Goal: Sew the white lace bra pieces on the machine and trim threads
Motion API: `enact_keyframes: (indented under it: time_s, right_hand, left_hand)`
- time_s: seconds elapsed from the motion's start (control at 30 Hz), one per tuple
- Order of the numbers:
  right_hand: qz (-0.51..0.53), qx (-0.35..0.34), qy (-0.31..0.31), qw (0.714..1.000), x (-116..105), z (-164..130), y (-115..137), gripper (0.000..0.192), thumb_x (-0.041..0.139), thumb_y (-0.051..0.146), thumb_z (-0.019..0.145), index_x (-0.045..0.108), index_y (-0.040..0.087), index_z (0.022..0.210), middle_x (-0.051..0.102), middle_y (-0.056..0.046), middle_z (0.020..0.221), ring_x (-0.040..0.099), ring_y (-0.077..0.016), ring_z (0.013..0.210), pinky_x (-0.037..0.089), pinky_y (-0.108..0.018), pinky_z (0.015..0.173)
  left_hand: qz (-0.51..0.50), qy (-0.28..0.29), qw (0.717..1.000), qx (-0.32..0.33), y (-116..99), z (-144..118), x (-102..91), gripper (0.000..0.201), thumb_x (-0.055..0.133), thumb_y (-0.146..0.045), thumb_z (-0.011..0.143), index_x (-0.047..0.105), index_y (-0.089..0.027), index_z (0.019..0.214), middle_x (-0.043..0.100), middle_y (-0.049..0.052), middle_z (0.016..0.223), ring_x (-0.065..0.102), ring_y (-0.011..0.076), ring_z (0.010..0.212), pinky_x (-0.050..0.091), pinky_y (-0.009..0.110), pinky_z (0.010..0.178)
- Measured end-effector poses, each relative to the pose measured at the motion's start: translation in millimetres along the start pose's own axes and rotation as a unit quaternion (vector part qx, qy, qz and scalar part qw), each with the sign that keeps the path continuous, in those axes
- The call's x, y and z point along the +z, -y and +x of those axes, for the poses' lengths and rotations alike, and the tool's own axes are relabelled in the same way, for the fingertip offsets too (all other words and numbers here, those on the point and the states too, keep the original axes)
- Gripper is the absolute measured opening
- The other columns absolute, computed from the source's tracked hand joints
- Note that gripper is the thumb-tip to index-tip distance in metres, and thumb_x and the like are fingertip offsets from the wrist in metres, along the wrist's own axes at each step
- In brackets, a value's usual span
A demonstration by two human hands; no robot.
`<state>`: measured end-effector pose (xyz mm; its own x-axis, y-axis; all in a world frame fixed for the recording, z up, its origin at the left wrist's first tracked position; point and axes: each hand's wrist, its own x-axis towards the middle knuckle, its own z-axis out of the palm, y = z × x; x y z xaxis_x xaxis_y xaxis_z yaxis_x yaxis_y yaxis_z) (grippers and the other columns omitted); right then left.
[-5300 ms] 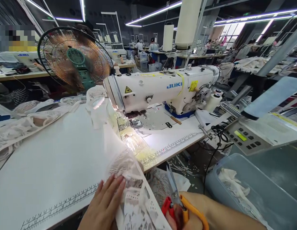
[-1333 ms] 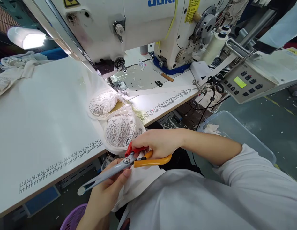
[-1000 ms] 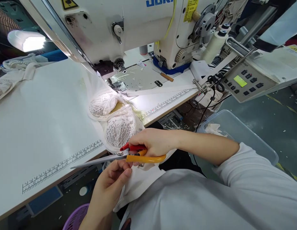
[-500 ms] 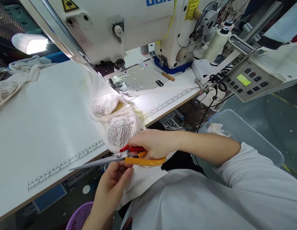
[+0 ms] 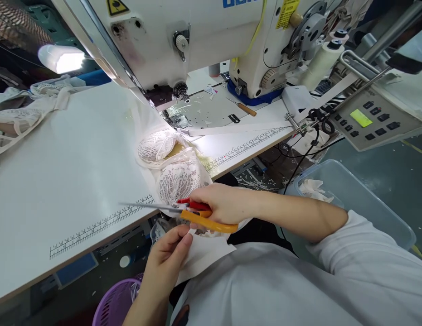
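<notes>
Right hand (image 5: pixel 220 204) closed around the red and orange handles of the scissors (image 5: pixel 183 210), blades shut and pointing left, level, just over the tabletop (image 5: pixel 71 154) edge. Left hand (image 5: pixel 170 256) below, fingers pinched on white fabric (image 5: pixel 206 251) that hangs off the tabletop edge toward the lap. Scissors just above that pinch, touching the fabric near the fingertips; exact contact point hard to tell.

Lace bra (image 5: pixel 173 167) lying at the near tabletop edge, two cups side by side, the nearer cup just beside the right hand and partly overhanging. Sheer fabric running from the cups up to the needle area of the sewing machine (image 5: pixel 197 36). Printed ruler (image 5: pixel 102 224) along the tabletop's front edge, left of the scissors.

Small lamp (image 5: pixel 61 59) lit at upper left, lace pieces (image 5: pixel 23 108) heaped at the far left edge. Screwdriver (image 5: pixel 243 106) on the machine bed. Control panel (image 5: pixel 367 120) with a green screen at right. Clear bin (image 5: pixel 367 199) with white scraps behind the right forearm, purple basket (image 5: pixel 115 303) on the floor beneath the left wrist.
</notes>
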<state>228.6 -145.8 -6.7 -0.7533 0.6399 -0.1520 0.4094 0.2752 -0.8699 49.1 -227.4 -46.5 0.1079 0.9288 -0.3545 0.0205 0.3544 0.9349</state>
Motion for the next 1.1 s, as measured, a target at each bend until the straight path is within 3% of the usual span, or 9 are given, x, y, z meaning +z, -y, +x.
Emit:
enact_keyframes:
  time_s: [0.1, 0.2, 0.27, 0.37, 0.47, 0.73, 1.1]
  right_hand:
    - [0.103, 0.014, -0.097, 0.99, 3.6, -12.9, -4.8, 0.032, 0.062, 0.039, 0.071, 0.039, 0.019, 0.077, 0.05, 0.001, 0.076, 0.046, -0.0099, 0.061, 0.039, -0.023, 0.055]
    - [0.117, -0.042, -0.162, 0.979, 6.9, -35.2, -9.5, 0.035, 0.056, 0.048, 0.073, 0.038, 0.019, 0.082, 0.044, 0.001, 0.076, 0.042, -0.01, 0.061, 0.039, -0.023, 0.054]
    - [0.074, -0.064, -0.098, 0.99, 10.7, -50.4, -12.6, 0.035, 0.05, 0.052, 0.077, 0.038, 0.019, 0.079, 0.042, 0.001, 0.072, 0.039, -0.0101, 0.059, 0.036, -0.023, 0.052]
    - [-0.013, -0.02, 0.038, 0.999, 21.2, -66.6, -17.9, 0.039, 0.046, 0.057, 0.078, 0.038, 0.019, 0.074, 0.044, 0.0, 0.07, 0.037, -0.0108, 0.056, 0.033, -0.024, 0.051]
    - [-0.075, 0.04, 0.092, 0.992, 34.5, -72.5, -23.7, 0.043, 0.043, 0.061, 0.077, 0.038, 0.019, 0.072, 0.044, 0.0, 0.066, 0.035, -0.011, 0.053, 0.031, -0.023, 0.049]
    - [-0.111, 0.078, 0.059, 0.989, 52.8, -62.5, -22.9, 0.035, 0.045, 0.052, 0.08, 0.038, 0.019, 0.069, 0.044, 0.001, 0.062, 0.033, -0.0103, 0.049, 0.028, -0.023, 0.045]
    - [-0.095, 0.1, 0.031, 0.99, 65.0, -51.1, -19.5, 0.035, 0.046, 0.052, 0.078, 0.038, 0.019, 0.073, 0.046, 0.001, 0.063, 0.031, -0.0096, 0.048, 0.028, -0.023, 0.045]
  left_hand:
    - [-0.09, -0.029, 0.994, -0.059, -3.5, -2.6, 2.4, 0.021, 0.073, -0.037, 0.064, 0.065, -0.017, 0.063, 0.055, -0.003, 0.059, 0.044, 0.0084, 0.055, 0.036, 0.016, 0.05]
    - [-0.139, -0.054, 0.986, -0.078, -4.9, -3.6, -0.1, 0.023, 0.076, -0.038, 0.059, 0.067, -0.017, 0.065, 0.058, -0.002, 0.06, 0.048, 0.0093, 0.057, 0.039, 0.017, 0.054]
    - [-0.151, -0.052, 0.984, -0.079, -4.2, -2.8, -3.3, 0.024, 0.078, -0.038, 0.056, 0.069, -0.017, 0.066, 0.06, -0.001, 0.06, 0.049, 0.0104, 0.057, 0.041, 0.018, 0.055]
    - [-0.151, -0.041, 0.985, -0.071, -2.0, -0.3, -7.7, 0.024, 0.078, -0.038, 0.056, 0.07, -0.018, 0.065, 0.062, 0.0, 0.06, 0.051, 0.0112, 0.058, 0.042, 0.019, 0.056]
    - [-0.142, -0.035, 0.987, -0.063, 0.1, 1.4, -9.2, 0.021, 0.077, -0.037, 0.057, 0.071, -0.019, 0.066, 0.063, 0.0, 0.06, 0.053, 0.0115, 0.059, 0.043, 0.019, 0.057]
    - [-0.058, -0.026, 0.998, -0.021, -2.5, -4.1, -1.0, 0.015, 0.068, -0.033, 0.067, 0.068, -0.018, 0.067, 0.061, 0.0, 0.062, 0.051, 0.013, 0.061, 0.042, 0.022, 0.058]
    - [0.023, -0.04, 0.999, -0.021, -10.1, -5.9, 5.6, 0.023, 0.062, -0.035, 0.071, 0.06, -0.016, 0.058, 0.052, -0.003, 0.054, 0.043, 0.0103, 0.053, 0.038, 0.019, 0.049]
